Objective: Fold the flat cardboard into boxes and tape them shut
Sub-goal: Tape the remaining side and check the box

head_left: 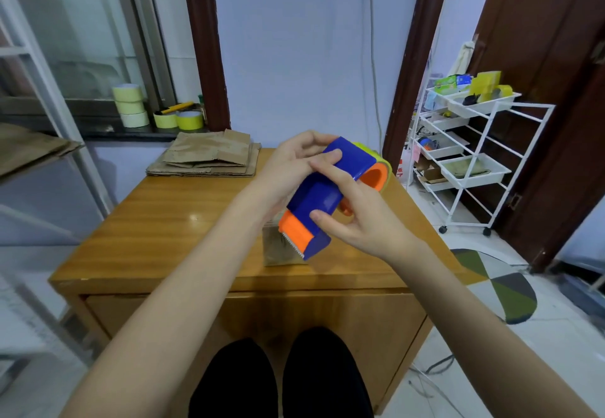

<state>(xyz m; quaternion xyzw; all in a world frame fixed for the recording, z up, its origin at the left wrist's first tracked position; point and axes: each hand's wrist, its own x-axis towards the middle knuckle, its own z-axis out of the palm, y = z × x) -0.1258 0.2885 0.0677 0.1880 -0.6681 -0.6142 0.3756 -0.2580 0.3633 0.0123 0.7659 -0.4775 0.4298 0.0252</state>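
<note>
I hold a blue and orange tape dispenser (322,195) in the air above the wooden table (157,221), its toothed orange cutter pointing down and toward me. My left hand (291,168) grips its far side, thumb on the blue top. My right hand (353,214) grips its near side, thumb by the cutter end and fingers along the blue cover. Under the dispenser stands a small folded cardboard box (281,247), mostly hidden. A stack of flat cardboard (206,155) lies at the table's far edge.
Rolls of yellow tape (131,104) and a utility knife (175,108) sit on the window ledge at the back left. A white wire trolley (471,152) with trays stands to the right. A patterned mat (501,286) lies on the floor. My knees are at the table's front.
</note>
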